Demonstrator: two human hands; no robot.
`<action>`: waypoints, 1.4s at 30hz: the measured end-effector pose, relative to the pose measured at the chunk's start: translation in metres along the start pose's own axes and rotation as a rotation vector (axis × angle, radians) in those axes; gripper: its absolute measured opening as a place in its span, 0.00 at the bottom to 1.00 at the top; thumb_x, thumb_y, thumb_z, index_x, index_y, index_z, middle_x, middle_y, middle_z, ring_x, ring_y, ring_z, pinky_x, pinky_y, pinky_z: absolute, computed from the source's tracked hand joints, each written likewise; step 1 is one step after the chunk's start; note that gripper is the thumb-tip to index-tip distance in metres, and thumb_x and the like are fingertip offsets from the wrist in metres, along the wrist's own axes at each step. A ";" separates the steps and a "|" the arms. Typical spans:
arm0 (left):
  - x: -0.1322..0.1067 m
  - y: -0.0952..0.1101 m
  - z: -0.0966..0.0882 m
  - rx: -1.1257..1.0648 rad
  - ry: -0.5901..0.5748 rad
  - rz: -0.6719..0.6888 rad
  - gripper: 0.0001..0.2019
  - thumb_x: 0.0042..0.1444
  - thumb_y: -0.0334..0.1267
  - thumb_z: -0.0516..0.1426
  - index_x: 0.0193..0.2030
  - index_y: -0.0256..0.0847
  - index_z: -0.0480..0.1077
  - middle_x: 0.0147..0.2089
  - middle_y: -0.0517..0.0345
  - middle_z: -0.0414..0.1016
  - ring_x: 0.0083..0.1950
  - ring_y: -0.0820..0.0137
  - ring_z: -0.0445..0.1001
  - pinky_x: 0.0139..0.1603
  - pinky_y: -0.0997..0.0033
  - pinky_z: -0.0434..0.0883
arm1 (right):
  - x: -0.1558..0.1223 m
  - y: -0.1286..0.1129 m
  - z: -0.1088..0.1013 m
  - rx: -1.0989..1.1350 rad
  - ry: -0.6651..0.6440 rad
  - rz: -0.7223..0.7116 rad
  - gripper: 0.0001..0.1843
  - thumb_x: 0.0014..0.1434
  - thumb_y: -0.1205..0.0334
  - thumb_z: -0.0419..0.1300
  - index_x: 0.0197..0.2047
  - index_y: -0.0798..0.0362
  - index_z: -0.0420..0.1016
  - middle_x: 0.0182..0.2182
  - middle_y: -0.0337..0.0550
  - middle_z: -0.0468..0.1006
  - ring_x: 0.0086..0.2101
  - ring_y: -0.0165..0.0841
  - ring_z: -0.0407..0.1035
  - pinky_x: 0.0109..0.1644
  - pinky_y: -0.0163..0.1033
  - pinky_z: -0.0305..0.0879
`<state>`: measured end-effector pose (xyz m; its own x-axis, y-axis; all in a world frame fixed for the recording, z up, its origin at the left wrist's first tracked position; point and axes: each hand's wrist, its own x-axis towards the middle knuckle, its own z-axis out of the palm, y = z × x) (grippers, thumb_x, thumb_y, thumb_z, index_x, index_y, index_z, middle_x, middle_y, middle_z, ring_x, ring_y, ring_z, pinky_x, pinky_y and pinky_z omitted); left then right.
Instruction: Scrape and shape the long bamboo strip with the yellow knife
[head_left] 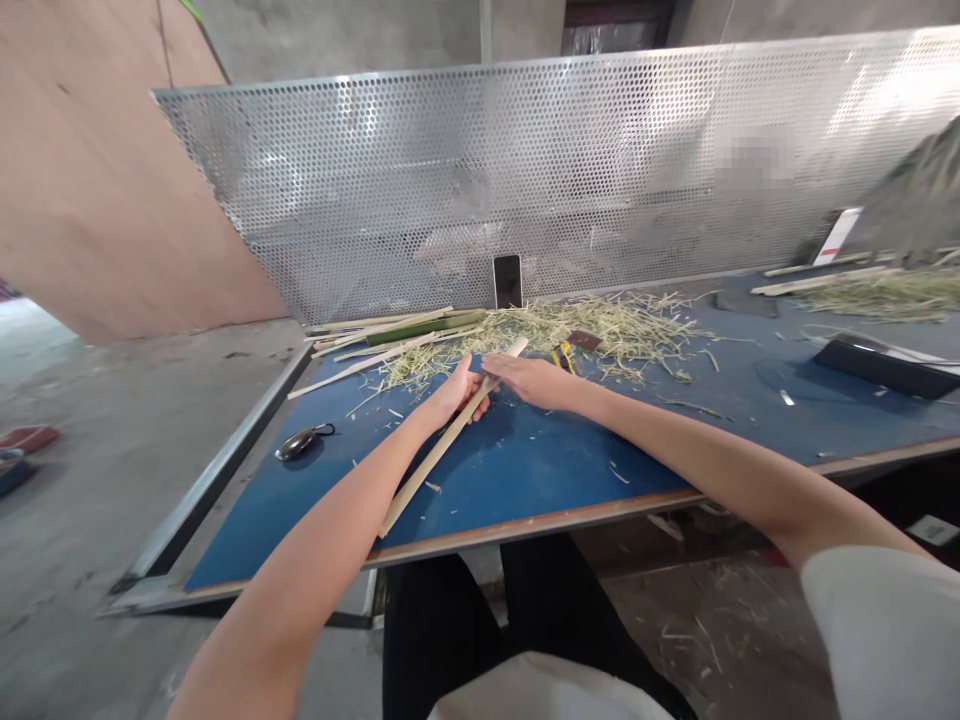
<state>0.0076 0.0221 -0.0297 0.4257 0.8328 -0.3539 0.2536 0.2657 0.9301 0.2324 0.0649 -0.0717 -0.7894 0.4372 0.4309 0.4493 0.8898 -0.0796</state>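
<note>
On the blue desk (540, 470), well left of the upright phone (508, 282) and nearer the person, lies a dark oval object (300, 443) with a loop. Loose strips and a green stalk (420, 328) lie just left of the phone. The left arm (337, 510) reaches forward and inward from the near left. The left hand (454, 393), before the phone and slightly left, is turned on its side, thumb up, fingers curled under and around a pale strip (442, 445). This strip slants from the desk's front edge, left of the phone, to a far end just before it. The right hand (536, 381), before the phone and slightly right, lies palm down across the strip's upper part, fingers together and pointing left; whether its thumb pinches from beneath, I cannot tell. A yellow-and-black item (562, 357) and shavings (637, 325) lie right of the phone. The right arm (675, 442) stretches in from the near right, elbow slightly bent.
</note>
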 end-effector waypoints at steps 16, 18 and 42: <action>-0.002 0.003 0.003 0.029 0.011 -0.027 0.43 0.70 0.67 0.28 0.42 0.37 0.74 0.20 0.52 0.71 0.17 0.68 0.66 0.18 0.71 0.64 | -0.001 0.003 -0.002 0.027 -0.022 0.016 0.30 0.76 0.63 0.46 0.79 0.47 0.58 0.74 0.44 0.63 0.72 0.40 0.57 0.76 0.54 0.59; -0.002 0.002 0.003 0.022 0.008 -0.010 0.44 0.70 0.68 0.28 0.42 0.37 0.74 0.21 0.53 0.71 0.17 0.68 0.66 0.18 0.72 0.65 | 0.002 -0.001 -0.004 0.059 -0.049 -0.019 0.30 0.77 0.63 0.46 0.79 0.48 0.59 0.75 0.44 0.62 0.72 0.40 0.57 0.76 0.53 0.60; -0.001 0.004 0.004 0.085 0.000 -0.048 0.45 0.71 0.62 0.21 0.42 0.37 0.72 0.20 0.52 0.72 0.16 0.68 0.67 0.18 0.72 0.66 | -0.004 0.029 -0.011 0.021 0.035 0.200 0.28 0.78 0.58 0.46 0.75 0.50 0.66 0.72 0.46 0.68 0.72 0.43 0.58 0.76 0.56 0.58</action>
<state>0.0119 0.0206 -0.0258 0.4116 0.8200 -0.3977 0.3467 0.2626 0.9005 0.2529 0.0874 -0.0663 -0.6702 0.6009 0.4356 0.5866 0.7884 -0.1851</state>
